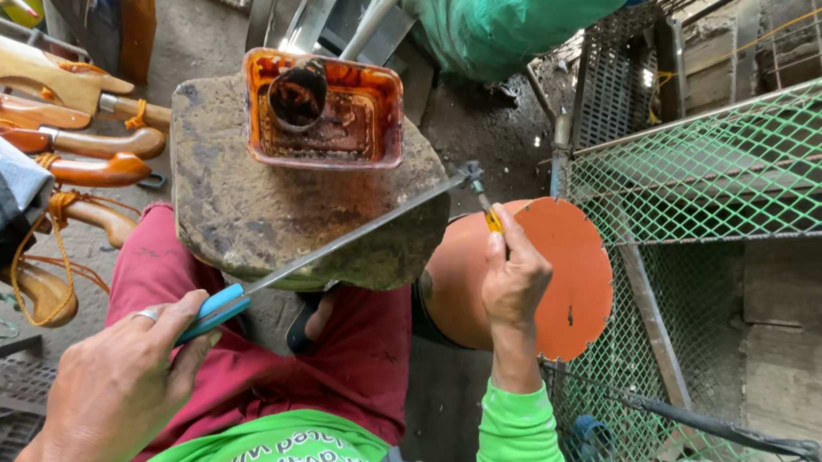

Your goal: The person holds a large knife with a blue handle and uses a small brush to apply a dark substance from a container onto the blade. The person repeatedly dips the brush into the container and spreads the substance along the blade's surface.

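Across the seated person's lap, seen from the head camera, a long thin grey metal file with a light blue handle (328, 253) lies on a slant. Its long axis runs from lower left to upper right: the handle sits low on the left, and the tip points up and right, past the edge of a rough grey-brown stone block (263, 207) that rests on the red-trousered knees. The blade crosses over the block's right lower corner.

The left hand (120, 384), a ring on one finger, has its fingers (184, 318) curled shut around the blue handle. The right hand (515, 276), in a bright green sleeve, is raised beside the block; its fingers are pinched closed on a small yellow-handled tool (486, 208) whose dark end meets the file's tip.

On top of the block stands an orange square plastic tub (381, 123) with a dark round can (297, 94) inside. Behind the right hand sits an orange round disc (567, 276). Wooden-handled knives (70, 123) lie in a row at the left, and a green wire mesh cage (739, 162) fills the right side.
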